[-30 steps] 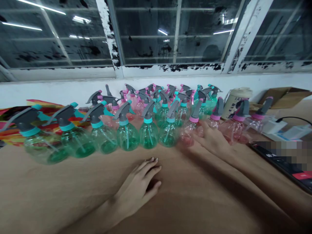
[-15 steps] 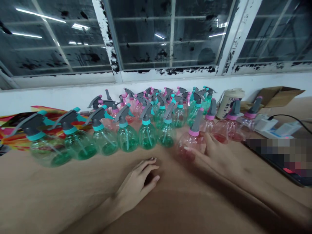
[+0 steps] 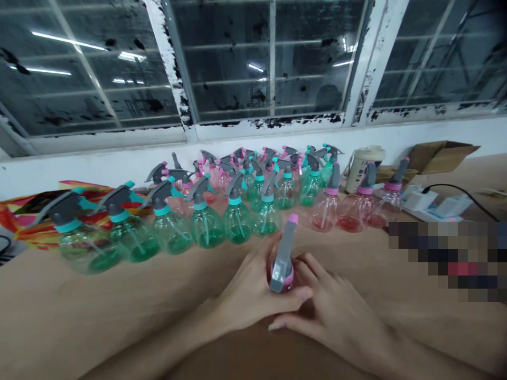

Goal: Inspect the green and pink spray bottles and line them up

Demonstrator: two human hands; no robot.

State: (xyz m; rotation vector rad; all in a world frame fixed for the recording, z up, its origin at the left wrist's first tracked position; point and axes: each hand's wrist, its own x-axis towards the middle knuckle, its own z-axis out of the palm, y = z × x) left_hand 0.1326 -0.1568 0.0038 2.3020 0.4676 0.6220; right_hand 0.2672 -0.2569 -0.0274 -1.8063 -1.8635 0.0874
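A spray bottle [image 3: 284, 258] with a grey trigger head and pink collar is between my hands, its pink nozzle pointing toward the window. My left hand [image 3: 249, 295] is wrapped around it from the left, thumb across the near side. From the right, my right hand [image 3: 336, 303] closes on the same bottle, its fingers curled against it and its thumb under the left one. Most of the bottle's body is hidden by the hands. Beyond them stands a row of green spray bottles [image 3: 209, 227] with turquoise collars. Right of that row are three pink spray bottles [image 3: 350, 211].
More pink and green spray bottles [image 3: 312, 182] crowd against the wall. A cream cup [image 3: 362, 166], an open cardboard box [image 3: 443, 155] and a power strip with white plugs [image 3: 439, 211] sit at right. A colourful bag [image 3: 35, 232] lies at left on the wooden table [image 3: 158, 306].
My right hand has brought the pink-collared spray bottle left and nearer to me, away from the other pink bottles. My left hand has moved right and closed around it.
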